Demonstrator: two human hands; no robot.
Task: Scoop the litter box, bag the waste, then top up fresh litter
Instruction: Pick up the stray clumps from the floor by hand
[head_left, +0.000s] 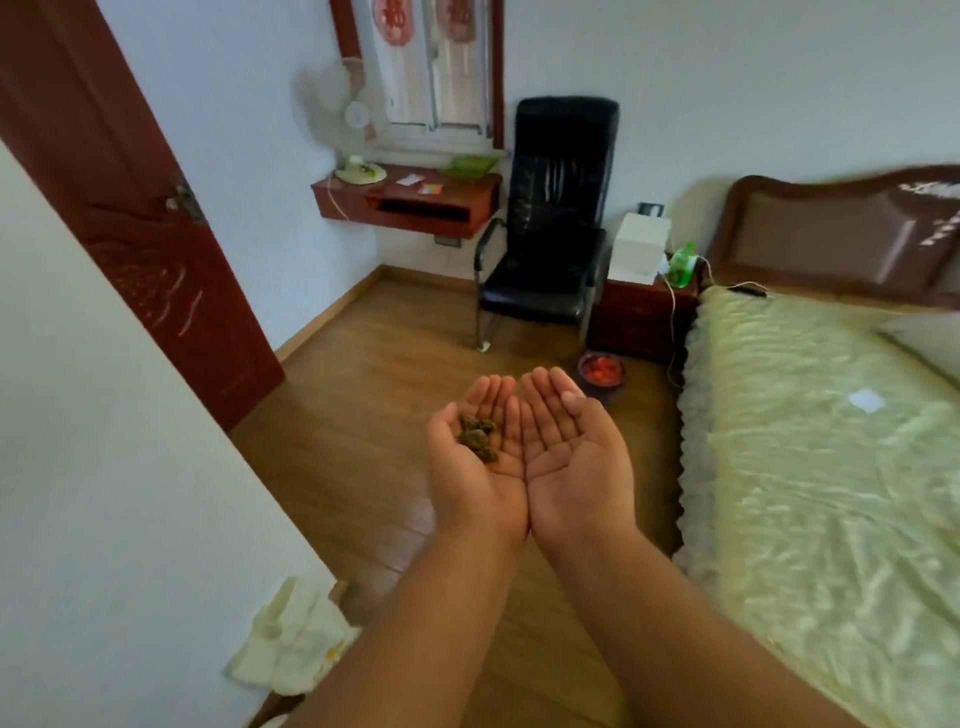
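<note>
I see both hands held out palms up, side by side and touching along their inner edges, over bare wood floor (374, 364). The left hand (475, 452) is cupped, fingers straight and together, and a few dark greenish-brown clumps (478, 438) lie in its palm at the base of the fingers. The right hand (569, 447) is flat and carries nothing, fingers straight, thumb out to the right. Beyond the fingertips the floor runs clear to the far wall. Just past the right fingertips and slightly to their right a small dark bowl (601, 373) sits on the floor with red pieces in it; what they are I cannot tell. Farther beyond the fingertips stands a black chair (550, 223), with a red nightstand (641, 317) at its right carrying a white box (640, 248) and a green bottle (683, 265). To the right of the right hand the scalloped edge of a bed (810, 457) runs close alongside the arm, leaving a narrow strip of floor. To the left of the left hand a white wall corner (156, 467) juts toward the arms, with a red door (124, 197) beyond it. Below the left forearm, against that wall, lies a pale crumpled bag (291, 639). On the far wall hangs a red shelf (410, 200) holding small items and a fan (337, 111). I see no litter box.
</note>
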